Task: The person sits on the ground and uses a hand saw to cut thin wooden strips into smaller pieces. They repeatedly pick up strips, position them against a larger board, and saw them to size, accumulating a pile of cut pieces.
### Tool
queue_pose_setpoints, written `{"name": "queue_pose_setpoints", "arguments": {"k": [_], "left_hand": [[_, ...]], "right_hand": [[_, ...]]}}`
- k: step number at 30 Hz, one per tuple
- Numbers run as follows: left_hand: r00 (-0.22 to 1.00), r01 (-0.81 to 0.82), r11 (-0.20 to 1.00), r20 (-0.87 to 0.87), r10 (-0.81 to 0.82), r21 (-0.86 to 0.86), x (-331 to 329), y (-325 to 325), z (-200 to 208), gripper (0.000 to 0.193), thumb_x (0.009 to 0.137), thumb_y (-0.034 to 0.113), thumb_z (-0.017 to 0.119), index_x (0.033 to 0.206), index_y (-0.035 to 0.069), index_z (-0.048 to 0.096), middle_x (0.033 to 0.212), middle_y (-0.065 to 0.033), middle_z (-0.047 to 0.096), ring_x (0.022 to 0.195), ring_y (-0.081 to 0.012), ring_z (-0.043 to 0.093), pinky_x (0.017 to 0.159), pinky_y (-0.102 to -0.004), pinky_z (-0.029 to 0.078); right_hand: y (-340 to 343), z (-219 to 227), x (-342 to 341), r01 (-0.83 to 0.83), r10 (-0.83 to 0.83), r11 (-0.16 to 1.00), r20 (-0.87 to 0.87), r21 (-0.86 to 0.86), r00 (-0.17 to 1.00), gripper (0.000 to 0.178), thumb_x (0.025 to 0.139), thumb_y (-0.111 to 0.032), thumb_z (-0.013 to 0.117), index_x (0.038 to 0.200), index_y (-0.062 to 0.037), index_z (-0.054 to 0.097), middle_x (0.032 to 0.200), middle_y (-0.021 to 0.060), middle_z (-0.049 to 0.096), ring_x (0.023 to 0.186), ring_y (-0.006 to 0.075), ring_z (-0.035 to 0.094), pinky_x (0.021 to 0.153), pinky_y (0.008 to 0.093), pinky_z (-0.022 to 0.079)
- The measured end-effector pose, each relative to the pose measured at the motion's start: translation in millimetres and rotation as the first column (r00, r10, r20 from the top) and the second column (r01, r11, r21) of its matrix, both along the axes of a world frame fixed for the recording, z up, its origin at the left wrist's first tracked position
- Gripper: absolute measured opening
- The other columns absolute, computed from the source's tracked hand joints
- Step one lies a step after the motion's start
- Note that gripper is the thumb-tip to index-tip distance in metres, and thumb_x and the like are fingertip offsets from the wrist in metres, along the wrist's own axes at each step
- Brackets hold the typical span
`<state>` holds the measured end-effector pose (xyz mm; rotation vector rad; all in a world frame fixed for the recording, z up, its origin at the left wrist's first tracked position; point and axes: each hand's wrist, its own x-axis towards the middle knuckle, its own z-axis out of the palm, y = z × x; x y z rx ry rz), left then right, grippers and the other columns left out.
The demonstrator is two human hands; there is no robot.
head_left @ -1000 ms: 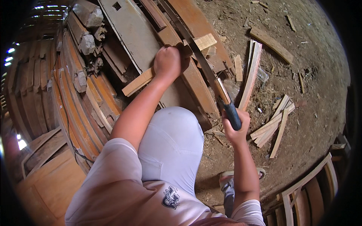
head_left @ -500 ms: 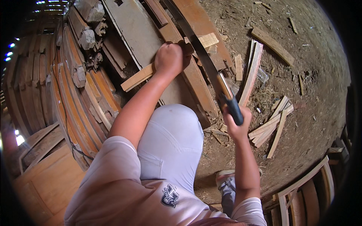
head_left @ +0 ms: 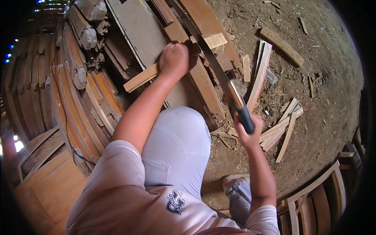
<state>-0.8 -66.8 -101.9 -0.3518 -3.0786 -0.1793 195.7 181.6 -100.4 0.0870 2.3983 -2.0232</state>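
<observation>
My right hand is closed round the dark handle of a handsaw. Its long blade slants up and left, lying across a narrow wooden strip. The strip's pale far end sticks out on the blade's right side. My left hand is clenched on the strip just left of the blade, pressing it over a brown wooden beam. The fingers' undersides are hidden. Whether the blade has cut into the strip cannot be made out.
Stacked old boards line the left side. A wide grey panel lies beside the beam. Several offcuts and a loose plank are scattered on the dirt floor. Wooden frames stand at lower right. My bent knee is close to the beam.
My right hand has moved slightly down and to the right, drawing the saw back a little across the strip. My left hand keeps its hold in nearly the same place.
</observation>
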Motion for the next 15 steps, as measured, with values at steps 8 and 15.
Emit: {"name": "queue_pose_setpoints", "arguments": {"k": [8,15], "left_hand": [[1.0,-0.022,0.999,-0.008,0.022,-0.03,1,-5,-5,0.028,0.076,0.029,0.08,0.078,0.002,0.073,0.081,-0.0235,0.071,0.085,-0.0422,0.07,0.08,-0.0495,0.057],[1.0,-0.009,0.999,-0.03,0.007,-0.048,-3,-7,-13,0.026,0.078,0.027,0.079,0.076,0.002,0.073,0.082,-0.0238,0.071,0.086,-0.0416,0.07,0.08,-0.0492,0.057]], "right_hand": [[10,-1,30,-0.051,0.053,0.996,-0.02,0.071,0.998,0.007,0.071,-0.008,0.063,0.075,-0.0023,0.064,0.063,0.0077,0.06,0.054,0.0212,0.062,0.059,0.0316,0.05],[24,8,22,-0.051,0.054,0.992,-0.02,0.116,0.998,0.008,0.07,-0.008,0.063,0.075,-0.0022,0.064,0.062,0.008,0.06,0.054,0.0211,0.062,0.059,0.0312,0.05]]}}
